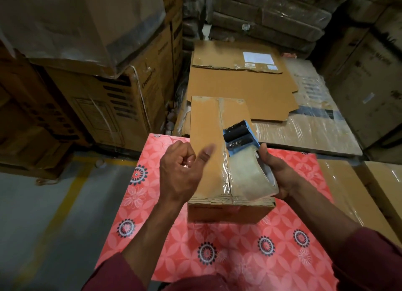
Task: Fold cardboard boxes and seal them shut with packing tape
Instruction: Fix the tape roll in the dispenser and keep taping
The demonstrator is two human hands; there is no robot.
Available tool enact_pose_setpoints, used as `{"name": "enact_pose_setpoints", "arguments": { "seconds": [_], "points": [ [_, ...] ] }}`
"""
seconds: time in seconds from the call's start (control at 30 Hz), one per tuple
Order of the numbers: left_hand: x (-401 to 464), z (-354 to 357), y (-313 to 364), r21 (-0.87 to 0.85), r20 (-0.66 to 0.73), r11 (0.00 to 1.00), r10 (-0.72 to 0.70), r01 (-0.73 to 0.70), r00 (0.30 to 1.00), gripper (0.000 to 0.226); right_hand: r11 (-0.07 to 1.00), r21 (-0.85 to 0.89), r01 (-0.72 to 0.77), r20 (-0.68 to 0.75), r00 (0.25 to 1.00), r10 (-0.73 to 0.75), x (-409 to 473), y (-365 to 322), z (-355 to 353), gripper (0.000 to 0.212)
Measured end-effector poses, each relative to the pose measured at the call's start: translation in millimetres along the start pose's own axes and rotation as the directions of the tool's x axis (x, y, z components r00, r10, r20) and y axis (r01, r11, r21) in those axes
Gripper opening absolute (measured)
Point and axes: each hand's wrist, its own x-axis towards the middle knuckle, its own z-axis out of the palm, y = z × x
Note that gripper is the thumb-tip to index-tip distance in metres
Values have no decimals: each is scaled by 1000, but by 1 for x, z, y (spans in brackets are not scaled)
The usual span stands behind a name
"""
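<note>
- Cardboard box (206, 151): closed, flaps down, at frame centre on a red patterned cloth (217, 251). Clear tape runs along its centre seam from the 12 o'clock edge to the 6 o'clock edge.
- Tape dispenser (245, 155): blue frame, black roller, toothed blade at its 12 o'clock end, clear roll at its 6 o'clock end. It lies over the box top, right of the seam.
- Right hand (280, 173): at 3 o'clock of the box, fingers curled round the dispenser's roll end, gripping it.
- Left hand (180, 171): at 9 o'clock of the box, over its left edge; fingers loosely curled, thumb stretched toward the seam, holding nothing. Contact with the box cannot be told.
- Flattened cardboard sheets (237, 86): at 12 o'clock of the box, lying on wrapped goods.
- Stacked cartons (104, 95): at 10 o'clock, some film-wrapped.
</note>
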Motion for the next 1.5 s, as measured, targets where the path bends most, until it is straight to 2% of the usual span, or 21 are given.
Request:
{"name": "enact_pose_setpoints", "arguments": {
  "seconds": [0.07,0.13,0.2,0.3,0.37,0.47,0.57,0.6,0.67,0.73,0.8,0.9,0.93,1.1,1.17,1.27,1.4,1.5],
  "points": [
    [8,0,1,-35,-13,998,-60,60,998,62,1000,27,11,13,1000,-12,0,-2,3,72],
    [11,1,3,-80,31,994,-79,81,996,56,999,32,23,26,999,-24,0,-3,6,66],
    [13,0,6,-47,101,998,-34,39,994,50,999,39,32,34,999,-33,1,-5,8,64],
    [19,-5,7,31,261,998,-54,47,964,31,998,58,22,46,999,-24,1,-8,10,66],
    [21,-9,6,47,313,999,-40,26,949,28,998,63,24,48,998,-27,0,-10,9,68],
    [21,-17,12,79,294,996,13,-37,956,29,1000,17,12,35,999,-12,0,-13,4,72],
    [24,-19,17,166,222,978,86,-124,971,57,1000,-28,-4,21,1000,5,3,-14,-2,74],
    [25,-19,16,164,186,977,106,-137,977,59,999,-44,-3,11,1000,3,4,-14,-3,75],
    [26,-15,12,141,145,981,114,-135,983,57,998,-66,5,-3,1000,-5,5,-13,-5,77],
    [24,-9,11,89,163,988,110,-126,981,53,996,-84,17,-2,1000,-17,6,-13,-6,77],
    [22,-6,11,37,231,997,64,-74,971,47,993,-117,24,2,1000,-24,7,-14,-5,75],
    [23,-4,12,11,389,999,-51,51,920,17,988,-154,30,20,999,-28,8,-13,-5,78],
    [24,-5,10,-4,410,997,-71,79,909,15,987,-156,32,20,999,-29,8,-12,-6,75],
    [13,-4,-10,-171,436,945,-181,279,881,20,965,-262,30,-37,999,-41,8,-5,-29,60],
    [1,-2,-26,-177,391,934,-223,311,893,14,945,-328,-16,-98,995,-18,9,2,-47,68],
    [-13,1,-43,-229,320,863,-369,449,872,13,942,-318,-107,-160,985,58,11,18,-73,77],
    [-24,7,-61,-136,358,848,-441,513,823,15,892,-376,-251,-238,956,169,18,23,-88,47],
    [-27,10,-71,-96,396,878,-398,469,827,7,831,-448,-330,-286,934,216,25,22,-94,42]
  ]
}}
